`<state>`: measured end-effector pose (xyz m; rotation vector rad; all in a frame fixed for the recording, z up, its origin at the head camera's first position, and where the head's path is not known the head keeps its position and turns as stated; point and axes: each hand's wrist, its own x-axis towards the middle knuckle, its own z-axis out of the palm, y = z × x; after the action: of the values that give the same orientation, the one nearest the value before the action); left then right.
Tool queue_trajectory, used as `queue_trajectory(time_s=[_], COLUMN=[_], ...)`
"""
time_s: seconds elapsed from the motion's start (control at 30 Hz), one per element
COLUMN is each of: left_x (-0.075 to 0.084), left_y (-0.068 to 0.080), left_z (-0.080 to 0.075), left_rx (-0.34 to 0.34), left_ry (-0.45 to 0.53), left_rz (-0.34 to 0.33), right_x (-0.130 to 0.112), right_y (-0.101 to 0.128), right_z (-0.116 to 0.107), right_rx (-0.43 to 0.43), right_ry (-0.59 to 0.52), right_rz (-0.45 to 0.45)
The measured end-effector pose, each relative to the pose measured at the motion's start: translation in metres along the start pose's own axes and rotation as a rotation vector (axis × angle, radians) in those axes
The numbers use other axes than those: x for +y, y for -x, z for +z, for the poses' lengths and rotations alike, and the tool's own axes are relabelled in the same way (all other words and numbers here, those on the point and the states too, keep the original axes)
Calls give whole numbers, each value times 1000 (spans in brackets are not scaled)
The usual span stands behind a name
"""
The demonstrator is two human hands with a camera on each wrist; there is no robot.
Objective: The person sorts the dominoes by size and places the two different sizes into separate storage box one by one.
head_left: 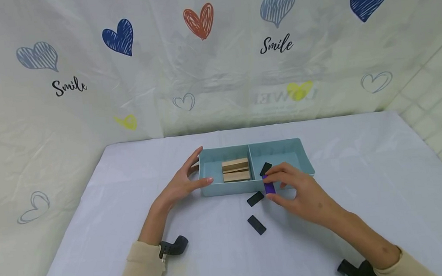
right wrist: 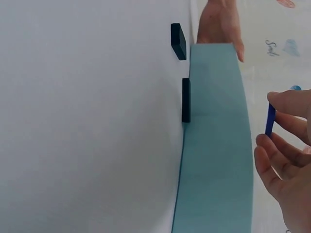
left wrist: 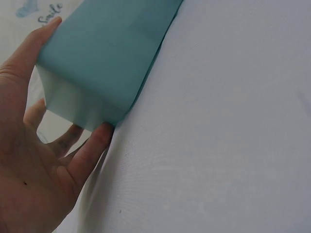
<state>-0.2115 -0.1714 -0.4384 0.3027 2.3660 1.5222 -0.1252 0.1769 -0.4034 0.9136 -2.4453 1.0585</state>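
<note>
A light blue two-compartment box point(head_left: 225, 189) lies across the table. My left hand point(head_left: 181, 183) holds its left end, thumb over the front rim and fingers along the end wall; the left wrist view shows this hand point(left wrist: 53, 160) against the box's end point(left wrist: 77, 99). My right hand point(head_left: 300, 190) pinches a small flat purple block point(head_left: 269, 186) between thumb and fingers, above the front wall of the right compartment. A black block point(head_left: 265, 168) shows just behind it, partly hidden by the fingers. The right wrist view shows the purple block point(right wrist: 270, 119) edge-on.
Several pale wooden blocks point(head_left: 236, 176) lie in the left compartment, beside the divider point(head_left: 251, 161). Two black blocks lie on the white cloth in front of the box: one black block point(head_left: 255, 199) near its front wall, another black block point(head_left: 257, 224) nearer me.
</note>
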Motion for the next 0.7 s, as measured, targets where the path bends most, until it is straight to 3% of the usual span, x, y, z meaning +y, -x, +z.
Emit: queue_trajectory(time_s=[0.2,0.7], left_x=[-1,0], left_y=[0,1], left_z=[0,0], left_rx=[-2,-5], left_ry=[6,11], left_rz=[6,4], right_x=[6,16], right_y=[-5,-15], right_z=[-6,-13], right_rx=[28,20], right_ry=[11,88], right_rz=[-8,92])
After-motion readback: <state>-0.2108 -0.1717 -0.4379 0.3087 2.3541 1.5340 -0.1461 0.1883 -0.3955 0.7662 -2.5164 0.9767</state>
